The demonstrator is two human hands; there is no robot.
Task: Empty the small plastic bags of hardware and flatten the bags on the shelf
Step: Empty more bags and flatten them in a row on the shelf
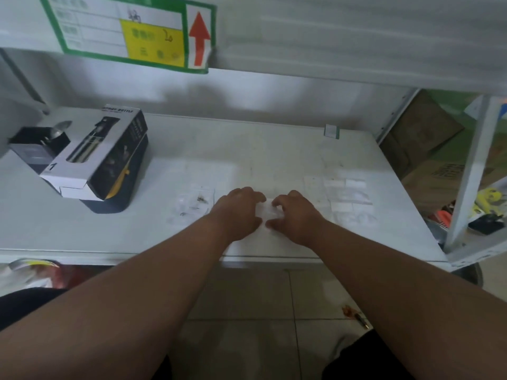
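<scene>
Hands meet at the front of the white shelf (247,149), my left hand (238,212) and right hand (295,216) both with fingers curled onto 1 small clear bag (267,212), pinning it flat between them. More bags holding screws (192,205) lie just left; flattened bags (347,200) lie to the right. Boxes (96,157) sit far left.

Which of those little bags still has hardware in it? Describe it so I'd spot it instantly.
Start at the black bottle box on the left of the white shelf. Between it and the left hand lies a clear bag. Unlike the flattened bags on the right, it shows small dark metal pieces inside.
</scene>
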